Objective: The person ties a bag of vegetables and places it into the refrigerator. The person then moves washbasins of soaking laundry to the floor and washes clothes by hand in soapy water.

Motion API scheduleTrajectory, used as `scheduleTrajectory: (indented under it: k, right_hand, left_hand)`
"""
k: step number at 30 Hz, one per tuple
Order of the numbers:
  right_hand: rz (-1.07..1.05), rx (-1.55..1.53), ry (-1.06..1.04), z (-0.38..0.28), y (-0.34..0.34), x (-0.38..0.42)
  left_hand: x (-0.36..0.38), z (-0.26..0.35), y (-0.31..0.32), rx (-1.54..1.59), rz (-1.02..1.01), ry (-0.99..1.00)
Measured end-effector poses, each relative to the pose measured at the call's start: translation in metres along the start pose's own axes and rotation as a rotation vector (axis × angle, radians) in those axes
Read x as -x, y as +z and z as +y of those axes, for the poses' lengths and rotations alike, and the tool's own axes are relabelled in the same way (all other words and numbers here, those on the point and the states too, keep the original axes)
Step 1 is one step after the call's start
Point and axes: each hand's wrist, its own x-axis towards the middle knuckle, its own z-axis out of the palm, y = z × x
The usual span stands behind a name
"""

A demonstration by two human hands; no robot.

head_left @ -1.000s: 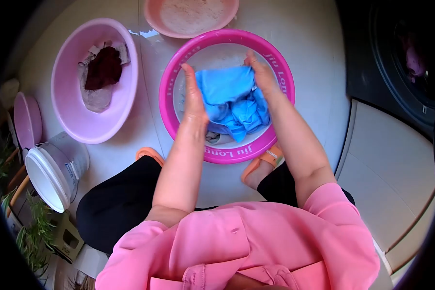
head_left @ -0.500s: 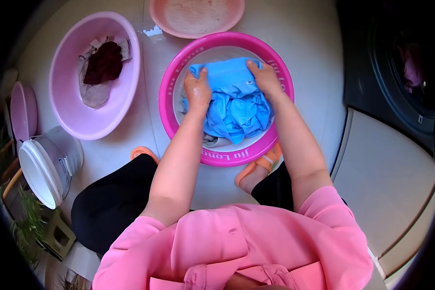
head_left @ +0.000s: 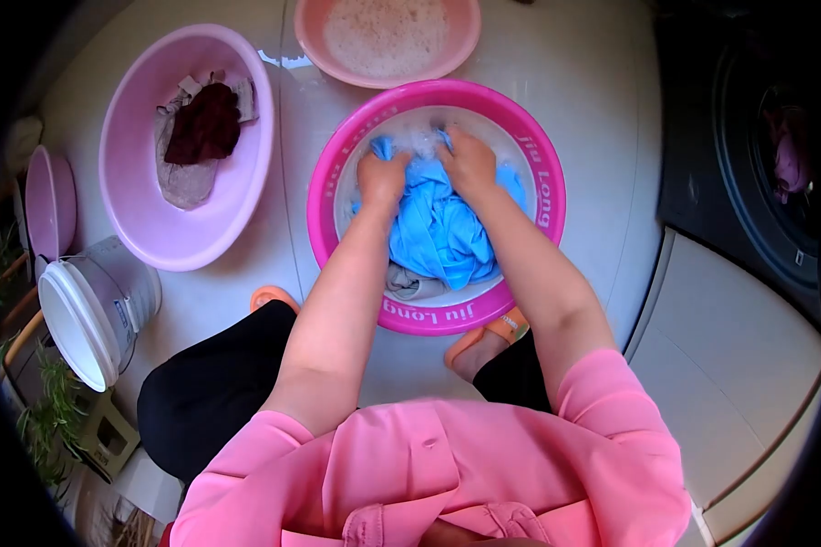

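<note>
A bright pink basin (head_left: pixel 549 182) with "Jiu Long" on its rim holds sudsy water and a bunched blue garment (head_left: pixel 442 228). My left hand (head_left: pixel 382 179) grips the garment at its upper left, a bit of blue cloth poking out above the fingers. To its right my right hand (head_left: pixel 468 164) is closed on another part of the same garment, near the foam. Both hands are inside the basin, apart from each other. A grey cloth (head_left: pixel 414 283) lies under the blue one at the basin's near edge.
A lilac basin (head_left: pixel 132 205) with dark red and pale cloths stands at the left. Beyond the pink basin is a salmon basin (head_left: pixel 387 36) of cloudy water. A white bucket (head_left: pixel 82 324) lies at lower left; a dark front-loading machine (head_left: pixel 729 182) stands at right.
The blue garment's upper part, spread between both hands before, is now lowered into the suds and bunched. My hands have come closer together. The view has shifted slightly.
</note>
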Motion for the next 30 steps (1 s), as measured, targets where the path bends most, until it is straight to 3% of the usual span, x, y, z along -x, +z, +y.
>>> scheduleTrajectory:
  k: [2,3,4,5,6,8,10,11,12,14,16,18,20,22,23,24,26,28,29,30]
  right_hand:
    - [0.045,-0.091,-0.039,-0.035,-0.014,0.013]
    - [0.086,-0.182,-0.065,-0.053,-0.021,0.022]
    - [0.085,-0.181,-0.063,-0.064,-0.023,0.031]
    - [-0.012,-0.184,-0.075,-0.073,-0.024,0.037]
    - [-0.110,-0.188,-0.089,-0.080,-0.025,0.038]
    - [-0.116,-0.138,-0.050,-0.080,-0.021,0.028]
    - [0.112,-0.243,0.217,-0.067,-0.011,0.015]
    - [0.093,-0.221,0.276,-0.066,-0.007,0.017]
    - [0.094,-0.219,0.273,-0.075,-0.009,0.026]
    - [0.156,-0.274,-0.055,-0.097,-0.020,0.049]
    - [0.079,-0.226,-0.007,-0.084,-0.023,0.036]
    - [0.044,-0.272,0.249,-0.063,-0.030,0.010]
    - [0.138,-0.238,0.236,-0.081,-0.031,0.026]
    - [0.168,-0.293,-0.113,-0.108,-0.039,0.048]
    - [0.238,-0.303,-0.123,-0.096,-0.030,0.041]
    - [0.243,-0.304,-0.125,-0.086,-0.030,0.031]
    - [0.108,-0.209,0.211,-0.067,-0.035,0.018]
    - [0.128,-0.189,0.153,-0.088,-0.038,0.035]
    - [0.189,-0.235,-0.001,-0.095,-0.034,0.044]
    - [0.243,-0.281,-0.146,-0.099,-0.033,0.053]
  left_hand:
    - [0.001,-0.001,0.006,0.383,0.068,-0.044]
    - [0.005,0.004,0.004,0.384,0.070,-0.048]
    - [0.009,0.015,0.001,0.442,0.090,-0.196]
    - [0.013,0.023,-0.001,0.500,0.110,-0.341]
    - [0.014,0.018,0.002,0.504,0.111,-0.339]
    - [0.020,0.003,0.013,1.005,-0.095,-0.335]
    - [0.043,0.024,0.008,0.866,-0.057,-0.328]
    - [0.045,0.025,0.008,0.881,-0.087,-0.330]
    - [0.046,0.026,0.008,0.898,-0.115,-0.328]
    - [0.036,0.000,0.003,0.892,-0.189,-0.317]
    - [0.049,-0.002,0.004,0.877,-0.266,-0.329]
    - [0.063,0.043,0.013,0.977,-0.124,-0.358]
    - [0.059,0.033,0.001,1.021,-0.192,-0.329]
    - [0.040,-0.019,-0.002,1.446,-0.700,-0.195]
    - [0.040,-0.020,0.013,1.103,-0.376,-0.157]
    - [0.048,-0.003,0.017,1.101,-0.379,-0.152]
    - [0.065,0.041,0.013,0.981,-0.160,-0.363]
    - [0.056,0.016,0.007,0.926,-0.185,-0.331]
    - [0.039,-0.027,0.014,1.162,-0.357,-0.205]
    - [0.044,-0.031,0.014,1.274,-0.438,-0.144]
